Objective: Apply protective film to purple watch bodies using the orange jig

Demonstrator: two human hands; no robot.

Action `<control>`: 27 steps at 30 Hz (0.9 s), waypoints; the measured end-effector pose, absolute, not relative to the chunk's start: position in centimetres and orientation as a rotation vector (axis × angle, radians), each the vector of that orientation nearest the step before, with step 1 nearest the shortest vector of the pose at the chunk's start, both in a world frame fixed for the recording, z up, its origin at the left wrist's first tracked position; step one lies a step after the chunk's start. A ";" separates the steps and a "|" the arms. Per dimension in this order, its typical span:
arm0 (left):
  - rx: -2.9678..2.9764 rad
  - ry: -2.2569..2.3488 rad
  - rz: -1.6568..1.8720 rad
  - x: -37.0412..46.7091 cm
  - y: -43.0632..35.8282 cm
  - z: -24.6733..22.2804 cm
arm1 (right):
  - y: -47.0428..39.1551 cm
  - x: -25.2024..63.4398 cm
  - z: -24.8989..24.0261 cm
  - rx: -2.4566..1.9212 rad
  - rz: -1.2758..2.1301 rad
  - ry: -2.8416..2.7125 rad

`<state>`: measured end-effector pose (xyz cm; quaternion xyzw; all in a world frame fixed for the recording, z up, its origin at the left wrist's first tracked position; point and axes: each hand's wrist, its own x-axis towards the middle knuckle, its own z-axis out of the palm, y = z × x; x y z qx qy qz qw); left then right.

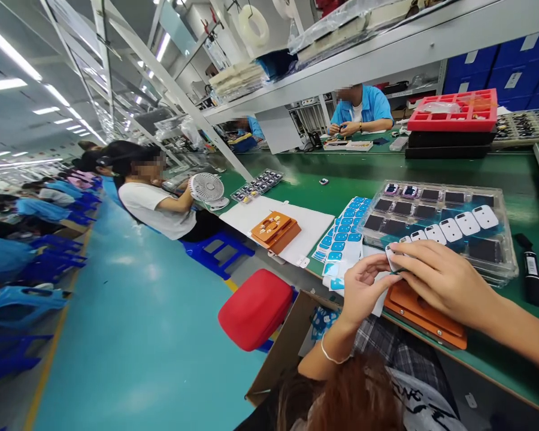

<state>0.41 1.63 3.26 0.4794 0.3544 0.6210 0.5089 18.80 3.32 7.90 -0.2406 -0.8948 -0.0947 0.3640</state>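
Observation:
Both my hands meet at the bench's front edge around a small white rounded plate (390, 258). My left hand (362, 287) pinches its lower left side. The fingers of my right hand (447, 280) close on it from the right and cover part of it. Below them lies an orange fixture block (426, 311), partly hidden by my right hand. Just beyond is a clear plastic tray (508, 239) with dark squares in its compartments; a row of similar white plates (467, 223) lies across it. Sheets of blue stickers (341, 239) are fanned out to the left.
A black tube-like object (530, 269) lies right of the tray. Further left are another orange fixture (276, 230) on a white board (314, 224), a red stool (256, 308) and a cardboard box (278, 353). A co-worker (157, 200) sits beside a white fan (207, 188).

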 end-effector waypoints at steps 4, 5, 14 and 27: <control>1.190 0.903 1.545 0.3 1.8 3.0 | 3.2 18.7 8.0 -0.660 -0.083 -2.297; 1.201 0.911 1.559 0.3 1.8 3.0 | 3.2 18.7 8.1 -0.664 -0.056 -2.299; 1.308 0.894 1.619 0.1 1.8 2.9 | 3.4 18.6 8.0 -0.663 0.039 -2.311; 1.667 0.946 1.668 -0.5 1.9 3.0 | 3.5 18.5 7.6 -0.652 0.144 -2.315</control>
